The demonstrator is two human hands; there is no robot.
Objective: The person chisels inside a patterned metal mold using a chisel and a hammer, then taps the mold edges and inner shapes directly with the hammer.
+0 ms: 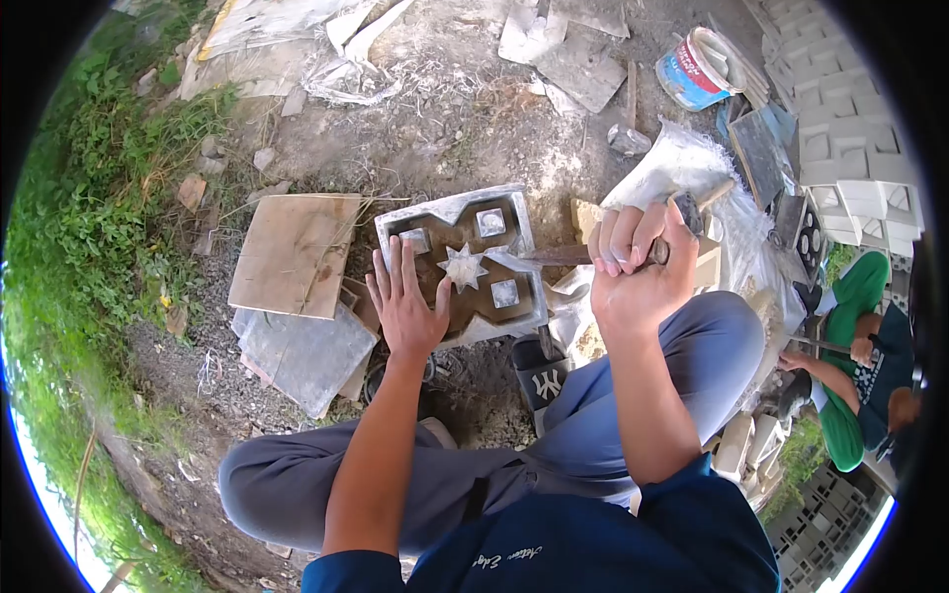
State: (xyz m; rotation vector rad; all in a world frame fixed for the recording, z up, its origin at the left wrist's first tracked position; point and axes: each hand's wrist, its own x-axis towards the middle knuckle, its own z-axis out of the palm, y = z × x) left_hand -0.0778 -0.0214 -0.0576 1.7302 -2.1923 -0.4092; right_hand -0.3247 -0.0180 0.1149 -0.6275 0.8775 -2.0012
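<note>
A square grey mould (454, 205) with a star-shaped block (463, 268) at its centre and several small square blocks around it lies on the ground before me. My left hand (407, 306) rests with fingers spread on the mould's left part, next to the star. In my right hand (643, 259) is the handle of a pointed metal tool (559, 255), fingers wrapped round it. The tool's tip reaches over the right side of the mould, near the star.
Flat boards (297, 255) are stacked left of the mould. White sacking (682, 163) and a paint bucket (700, 69) are at the upper right. Another person (858, 371) sits at the far right with a tool, beside stacked pale blocks (855, 128).
</note>
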